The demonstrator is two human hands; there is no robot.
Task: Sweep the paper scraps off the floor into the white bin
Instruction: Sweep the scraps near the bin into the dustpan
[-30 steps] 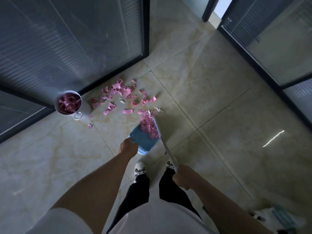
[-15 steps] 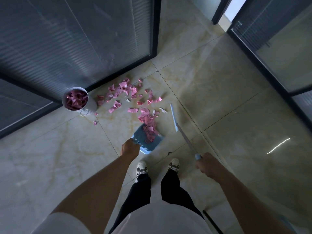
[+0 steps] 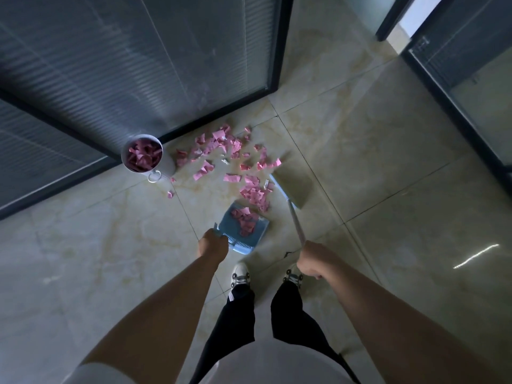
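Note:
Pink paper scraps (image 3: 221, 155) lie scattered on the tiled floor beside the white bin (image 3: 144, 157), which holds more pink scraps. A blue dustpan (image 3: 243, 225) rests on the floor with several scraps inside; my left hand (image 3: 212, 245) grips its handle at the near left corner. My right hand (image 3: 313, 259) is closed around the broom handle (image 3: 295, 223). The broom head (image 3: 288, 187) rests on the floor to the right of a scrap pile (image 3: 256, 194) just beyond the dustpan mouth.
A dark-framed glass partition (image 3: 138, 79) runs behind the bin and scraps. Another glass wall (image 3: 457, 87) stands at the right, with a doorway at the top right. My feet in white shoes (image 3: 240, 274) stand just behind the dustpan.
The broom swung out to the right, away from the dustpan, and now sits again on the floor right of the scrap pile. The dustpan and my left hand stayed put.

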